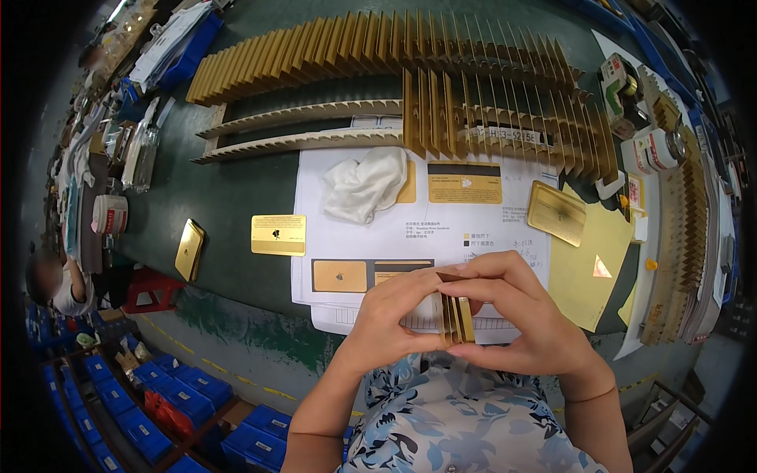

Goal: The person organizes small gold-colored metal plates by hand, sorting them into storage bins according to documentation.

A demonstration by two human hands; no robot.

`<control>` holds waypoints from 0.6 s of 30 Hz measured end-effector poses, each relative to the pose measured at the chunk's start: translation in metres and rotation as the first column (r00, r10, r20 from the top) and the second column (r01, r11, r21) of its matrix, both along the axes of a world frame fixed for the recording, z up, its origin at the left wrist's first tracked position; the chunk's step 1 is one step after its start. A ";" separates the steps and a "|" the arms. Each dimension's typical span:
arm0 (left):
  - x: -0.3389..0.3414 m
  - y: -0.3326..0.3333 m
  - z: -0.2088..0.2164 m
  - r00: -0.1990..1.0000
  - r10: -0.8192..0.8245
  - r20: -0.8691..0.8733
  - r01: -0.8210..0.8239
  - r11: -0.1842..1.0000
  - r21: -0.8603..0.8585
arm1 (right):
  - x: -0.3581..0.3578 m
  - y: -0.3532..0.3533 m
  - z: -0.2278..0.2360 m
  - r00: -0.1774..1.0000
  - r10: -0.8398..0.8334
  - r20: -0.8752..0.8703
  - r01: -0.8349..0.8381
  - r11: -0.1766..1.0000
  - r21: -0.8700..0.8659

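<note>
Gold cards (pixel 277 243) lie on a green table (pixel 236 189); blue bins (pixel 197 392), perhaps plastic, nearby.

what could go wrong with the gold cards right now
The held gold cards show gaps between their edges, so one might slip from the left hand or right hand. Bare skin could smudge them. The small card stack near the table edge might fall if bumped.
</note>
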State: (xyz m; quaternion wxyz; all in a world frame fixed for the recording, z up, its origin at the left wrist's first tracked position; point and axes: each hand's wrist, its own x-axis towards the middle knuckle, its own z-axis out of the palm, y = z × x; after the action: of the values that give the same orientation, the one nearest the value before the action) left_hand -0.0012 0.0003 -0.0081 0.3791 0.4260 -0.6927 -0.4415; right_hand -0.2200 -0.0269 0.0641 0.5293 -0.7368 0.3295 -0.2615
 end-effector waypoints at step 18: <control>-0.004 -0.003 0.009 1.000 -0.003 0.000 0.003 1.000 0.002 | -0.002 0.031 0.005 0.983 -0.181 -0.017 0.123 0.732 -0.670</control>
State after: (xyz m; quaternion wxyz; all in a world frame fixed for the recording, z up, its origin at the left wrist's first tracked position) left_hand -0.0055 -0.0022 0.0004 0.3780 0.4253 -0.6930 -0.4426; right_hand -0.2220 0.0037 0.0690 0.1944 -0.8576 0.2945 -0.3741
